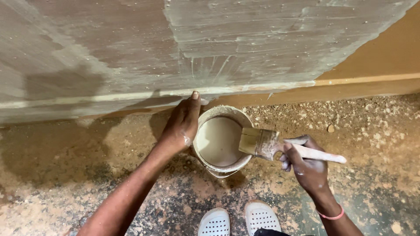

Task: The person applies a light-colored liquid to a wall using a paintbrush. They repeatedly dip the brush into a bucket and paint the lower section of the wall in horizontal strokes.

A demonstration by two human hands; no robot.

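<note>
1. The wall [131, 48] fills the top of my view, smeared with pale, streaky wet coating, with a bare tan stretch at the upper right and a pale ridge running along its foot.
2. The floor [65, 175] below it is rough and speckled, sandy brown with darker patches, littered with crumbs of dried material near the wall.
3. The bucket [205, 164] stands on the floor just before the wall, straight ahead of my feet, round and paint-crusted, filled with smooth cream-coloured paint.
4. My left hand [181, 126] lies against the bucket's left rim, fingers stretched up toward the foot of the wall; that grip is loose and open, steadying rather than clenching.
5. My right hand [306, 164] is just to the right of the bucket, grip clenched around the pale handle of the paintbrush [262, 143]. A pink band [331, 216] circles that wrist.
6. The brush lies nearly level, its wide bristles over the bucket's right side, above the paint; I cannot tell whether they touch it.
7. My white perforated shoes [238, 220] show at the bottom edge, side by side.
</note>
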